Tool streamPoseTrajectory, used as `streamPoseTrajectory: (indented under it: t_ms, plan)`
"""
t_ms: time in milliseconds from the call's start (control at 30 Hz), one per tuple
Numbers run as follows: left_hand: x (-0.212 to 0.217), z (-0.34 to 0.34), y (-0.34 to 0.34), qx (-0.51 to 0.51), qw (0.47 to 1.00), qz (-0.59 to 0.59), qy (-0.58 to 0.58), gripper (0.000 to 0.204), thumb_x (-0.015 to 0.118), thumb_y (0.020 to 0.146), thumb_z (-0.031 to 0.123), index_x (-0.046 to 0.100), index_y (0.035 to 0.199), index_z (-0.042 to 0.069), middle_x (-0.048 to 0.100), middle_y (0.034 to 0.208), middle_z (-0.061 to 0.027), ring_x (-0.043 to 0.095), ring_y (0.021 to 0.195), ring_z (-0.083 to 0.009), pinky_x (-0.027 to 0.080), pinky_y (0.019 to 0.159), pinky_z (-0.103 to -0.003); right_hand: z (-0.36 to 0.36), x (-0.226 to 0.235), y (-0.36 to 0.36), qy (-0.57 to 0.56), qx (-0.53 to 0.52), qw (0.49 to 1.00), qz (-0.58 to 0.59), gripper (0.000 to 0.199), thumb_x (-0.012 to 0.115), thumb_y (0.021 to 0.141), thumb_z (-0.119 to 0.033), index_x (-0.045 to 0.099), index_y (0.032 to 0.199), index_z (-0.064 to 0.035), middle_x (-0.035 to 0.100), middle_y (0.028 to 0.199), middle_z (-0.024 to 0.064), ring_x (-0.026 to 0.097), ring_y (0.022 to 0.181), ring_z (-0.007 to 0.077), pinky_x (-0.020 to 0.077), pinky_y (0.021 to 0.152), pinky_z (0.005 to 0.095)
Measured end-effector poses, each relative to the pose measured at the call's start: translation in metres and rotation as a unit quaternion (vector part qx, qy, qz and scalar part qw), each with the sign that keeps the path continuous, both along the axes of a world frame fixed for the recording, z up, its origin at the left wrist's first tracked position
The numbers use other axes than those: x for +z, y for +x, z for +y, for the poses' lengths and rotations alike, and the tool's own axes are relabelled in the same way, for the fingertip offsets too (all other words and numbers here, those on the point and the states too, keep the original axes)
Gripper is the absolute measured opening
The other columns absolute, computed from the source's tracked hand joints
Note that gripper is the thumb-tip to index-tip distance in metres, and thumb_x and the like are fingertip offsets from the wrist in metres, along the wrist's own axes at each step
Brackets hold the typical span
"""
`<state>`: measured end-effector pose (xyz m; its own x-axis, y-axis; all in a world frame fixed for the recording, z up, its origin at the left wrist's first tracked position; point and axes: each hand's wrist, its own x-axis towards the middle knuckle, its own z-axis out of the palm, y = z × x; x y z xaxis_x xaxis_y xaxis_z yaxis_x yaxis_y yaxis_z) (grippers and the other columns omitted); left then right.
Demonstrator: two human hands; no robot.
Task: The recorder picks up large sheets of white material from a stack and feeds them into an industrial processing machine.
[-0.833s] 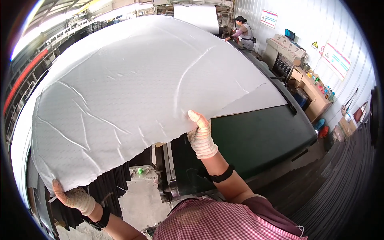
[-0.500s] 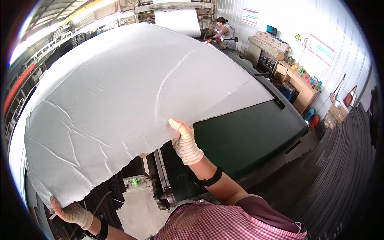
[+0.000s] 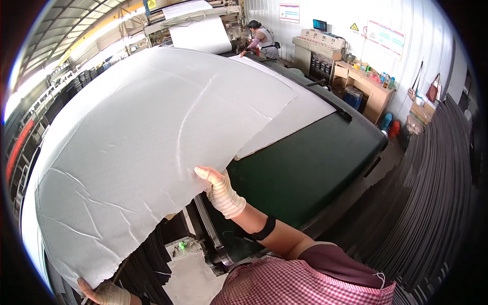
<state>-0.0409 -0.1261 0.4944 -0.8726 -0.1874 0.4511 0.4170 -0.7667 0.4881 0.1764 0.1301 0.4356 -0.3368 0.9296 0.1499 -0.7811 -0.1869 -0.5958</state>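
A large, pale grey sheet (image 3: 137,127) with creases and a ragged near edge fills the left and middle of the view. My right hand (image 3: 222,194), in a striped knit glove with bare fingertips, grips its near edge, thumb on top and fingers hidden beneath. At the lower left my left hand (image 3: 104,293), gloved alike, pinches the sheet's near left corner, its thumb on top. Between the hands the edge sags a little. Beneath the sheet's right part lies another pale sheet (image 3: 290,127), resting on a dark green belt table (image 3: 300,173).
A co-worker (image 3: 262,39) leans at the table's far end, beside a machine with a white roll (image 3: 201,35). Right of there stand a control console (image 3: 321,48) and a wooden desk (image 3: 366,81). Stacked dark strips (image 3: 422,203) lie at the right; more hang below the sheet.
The sheet and both my hands sit lower in the view, and my right hand is further left. More of the lower sheet and green belt shows. The view itself has shifted; both grips hold.
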Motion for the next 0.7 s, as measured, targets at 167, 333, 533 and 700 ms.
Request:
streamPoseTrajectory:
  t_ms: [167,333,533,700]
  plan:
    - [-0.002,0.001,-0.009,-0.007,0.999,0.017,0.046,0.024,0.068,0.055,0.014,0.063,0.076,0.004,0.059,0.099,-0.0156,0.050,0.100,-0.0337,0.035,0.090,-0.048,-0.002,0.007,0.006,0.008,0.020,1.000,-0.004,0.026,0.069,0.074,-0.017,0.061,0.094,-0.0021,0.059,0.094,0.0042,0.056,0.089,0.0147,0.0450,0.082,0.0306]
    - [0.008,0.004,0.011,-0.041,0.998,0.036,0.010,0.032,0.069,0.055,0.014,0.062,0.086,0.004,0.060,0.098,-0.0120,0.050,0.098,-0.0294,0.036,0.091,-0.044,0.000,0.004,0.006,0.034,0.006,0.999,-0.001,0.024,0.069,0.075,-0.018,0.062,0.092,-0.0022,0.059,0.093,0.0036,0.055,0.089,0.0136,0.0445,0.082,0.0297]
    - [0.009,0.004,0.011,-0.017,0.999,0.036,0.006,0.032,0.069,0.057,0.016,0.062,0.085,0.003,0.061,0.100,-0.0083,0.050,0.101,-0.0278,0.033,0.093,-0.041,-0.001,0.002,0.006,0.027,0.023,0.999,-0.001,0.022,0.069,0.076,-0.017,0.063,0.091,-0.0018,0.060,0.094,0.0038,0.055,0.089,0.0132,0.0444,0.082,0.0293]
    - [0.011,0.006,0.015,-0.028,0.999,0.039,0.011,0.036,0.069,0.057,0.017,0.062,0.089,0.003,0.060,0.105,-0.0097,0.048,0.105,-0.0294,0.032,0.094,-0.043,0.002,-0.001,0.004,0.033,0.016,0.999,-0.003,0.022,0.069,0.075,-0.017,0.063,0.091,-0.0018,0.060,0.095,0.0043,0.055,0.089,0.0137,0.0444,0.083,0.0299]
